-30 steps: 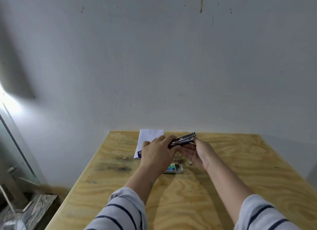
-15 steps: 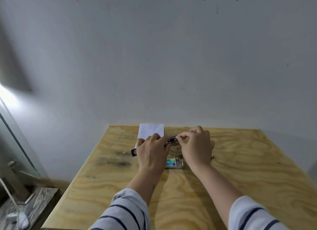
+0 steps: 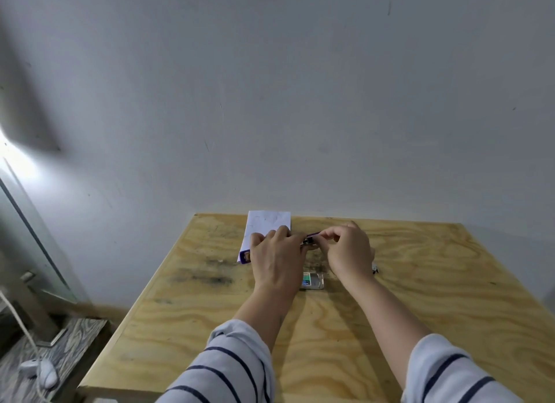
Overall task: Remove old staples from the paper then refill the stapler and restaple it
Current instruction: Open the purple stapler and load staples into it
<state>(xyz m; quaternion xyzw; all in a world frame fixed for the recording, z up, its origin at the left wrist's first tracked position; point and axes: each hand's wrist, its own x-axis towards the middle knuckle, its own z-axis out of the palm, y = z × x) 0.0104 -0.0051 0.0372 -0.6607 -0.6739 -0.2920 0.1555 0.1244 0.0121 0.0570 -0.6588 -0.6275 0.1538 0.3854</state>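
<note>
Stapler (image 3: 309, 239) at counter's (image 3: 450, 312) far edge, left hand (image 3: 277, 260) clamping its body, right hand (image 3: 348, 249) pinching the front end. Risk: staple strip jams or spills if pushed crooked; paper (image 3: 267, 225) untouched behind.

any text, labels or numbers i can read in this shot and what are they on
No text here is legible.
Small box between the hands: a green and blue printed label, too small and blurred to read.
Paper at the table's far edge: faint marks, unreadable.
Stapler held by the left hand and right hand: no readable marking shows.
</note>
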